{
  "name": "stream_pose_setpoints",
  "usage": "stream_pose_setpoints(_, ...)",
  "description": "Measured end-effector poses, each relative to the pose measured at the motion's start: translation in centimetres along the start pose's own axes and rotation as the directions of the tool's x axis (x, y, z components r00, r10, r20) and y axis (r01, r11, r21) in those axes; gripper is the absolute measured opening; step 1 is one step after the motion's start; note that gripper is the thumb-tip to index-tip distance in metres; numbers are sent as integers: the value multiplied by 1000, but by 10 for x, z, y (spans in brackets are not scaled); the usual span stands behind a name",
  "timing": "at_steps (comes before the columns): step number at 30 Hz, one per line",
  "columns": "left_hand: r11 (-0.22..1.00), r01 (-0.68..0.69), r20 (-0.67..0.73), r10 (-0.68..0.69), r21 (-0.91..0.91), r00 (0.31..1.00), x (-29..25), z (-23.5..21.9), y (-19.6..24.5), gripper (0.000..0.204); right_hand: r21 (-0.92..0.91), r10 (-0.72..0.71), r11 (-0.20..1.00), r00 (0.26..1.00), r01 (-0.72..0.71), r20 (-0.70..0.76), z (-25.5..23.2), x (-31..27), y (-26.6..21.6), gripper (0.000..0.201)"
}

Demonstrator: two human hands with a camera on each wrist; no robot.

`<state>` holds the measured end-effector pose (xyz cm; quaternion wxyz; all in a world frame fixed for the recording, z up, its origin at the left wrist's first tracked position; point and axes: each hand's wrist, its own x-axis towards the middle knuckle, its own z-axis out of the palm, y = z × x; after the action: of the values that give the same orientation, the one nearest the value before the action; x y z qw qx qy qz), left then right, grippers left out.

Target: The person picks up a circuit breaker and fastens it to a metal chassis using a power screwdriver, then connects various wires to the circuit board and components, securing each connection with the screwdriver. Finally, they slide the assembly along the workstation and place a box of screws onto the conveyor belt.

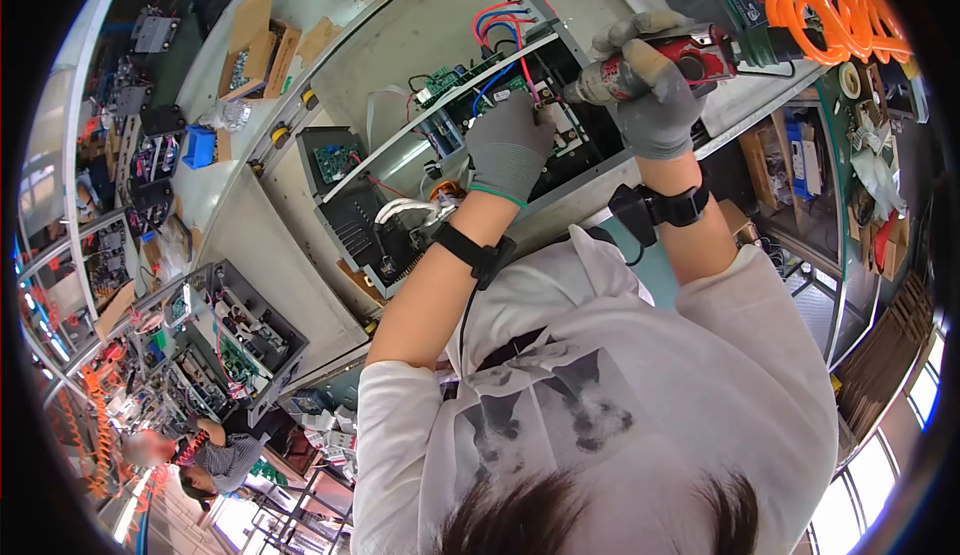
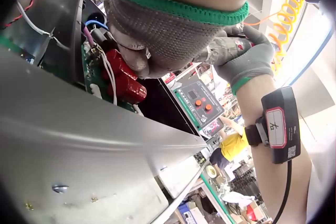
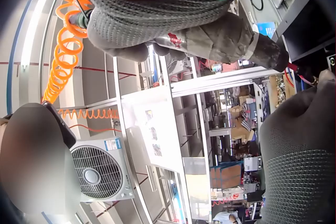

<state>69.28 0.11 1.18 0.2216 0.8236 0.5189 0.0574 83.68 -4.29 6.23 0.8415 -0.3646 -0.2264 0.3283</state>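
Observation:
In the head view my gloved right hand (image 1: 655,105) grips a red air-powered driver (image 1: 700,60), its taped nose pointing left over an open metal chassis (image 2: 79,134). An orange coiled hose (image 1: 832,57) runs from the tool's back end. My gloved left hand (image 1: 512,145) reaches inside the chassis, fingers bent, close to the driver's tip. Whether those fingertips pinch anything I cannot tell. Beside them in the left wrist view are large red capacitors (image 2: 126,90) and thin white leads. Red and blue wires (image 1: 490,20) loop above a green circuit board (image 1: 440,80).
A grey control box with orange knobs (image 2: 199,103) stands on the bench beyond the chassis. Cardboard boxes (image 1: 250,35) and a blue bin (image 1: 199,147) lie to the left. Another open chassis (image 1: 270,335) is at lower left. Another person (image 1: 225,460) is further off.

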Motion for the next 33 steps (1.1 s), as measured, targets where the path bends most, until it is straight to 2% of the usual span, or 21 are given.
stream_pose_setpoints(3, 999, 15, 4, -15, 41, 1000, 0, 1, 2, 28, 55, 46, 997, 995, -51, 83, 1, -1, 5, 25)
stream_pose_setpoints(5, 997, 15, 7, -15, 76, 1000, -1, 0, 3, 27, 30, 53, 998, 989, -57, 139, 4, -3, 5, 25)
stream_pose_setpoints(8, 999, 8, 91, -11, 31, 996, -2, -9, 1, 24, -13, 74, 997, 961, -73, 266, 2, -6, 4, 27)
stream_pose_setpoints(9, 998, -7, 201, 18, -59, 979, -1, -16, -2, 26, -30, 92, 996, 938, -87, 335, 0, -7, 4, 27)
stream_pose_setpoints(10, 989, -10, 306, 56, -149, 950, 0, -21, -4, 30, -99, 32, 995, 928, 6, 370, -1, -8, 7, 26)
stream_pose_setpoints(11, 989, -7, 306, 53, -149, 950, 0, -25, -5, 30, -99, 34, 995, 928, 3, 371, -1, -8, 7, 26)
stream_pose_setpoints(13, 989, 20, 382, 38, -148, 923, 1, -32, -6, 38, -52, 115, 993, 928, -103, 355, 0, -7, 6, 27)
stream_pose_setpoints(17, 992, 40, 397, 10, -116, 918, -4, -39, 2, 40, -4, 129, 991, 939, -135, 319, 2, -3, 13, 26)
stream_pose_setpoints(19, 999, 29, 396, -18, -21, 918, -6, -34, 3, 51, -69, 171, 985, 921, -156, 349, 1, -3, 14, 26)
stream_pose_setpoints(23, 1000, 3, 392, 9, -29, 920, -6, -27, -4, 51, -80, 143, 989, 915, -122, 378, 1, -3, 19, 26)
stream_pose_setpoints(26, 1000, 11, 425, -1, -21, 905, -6, -30, -3, 48, -92, 154, 988, 883, -126, 443, 2, -2, 21, 26)
stream_pose_setpoints(28, 999, -9, 389, 23, -38, 921, -6, -27, -4, 44, -189, 259, 962, 874, -197, 410, 12, -4, 16, 26)
stream_pose_setpoints(29, 999, -9, 388, 23, -39, 921, -5, -25, -5, 44, -190, 259, 962, 874, -196, 412, 17, -4, 16, 26)
stream_pose_setpoints(32, 1000, -1, 375, 9, -22, 927, -5, -21, -6, 39, -296, 193, 953, 882, -65, 430, 27, -6, 20, 20)
stream_pose_setpoints(33, 999, 5, 385, 11, -41, 923, -4, -21, -7, 38, -296, 194, 953, 880, -64, 434, 27, -5, 22, 20)
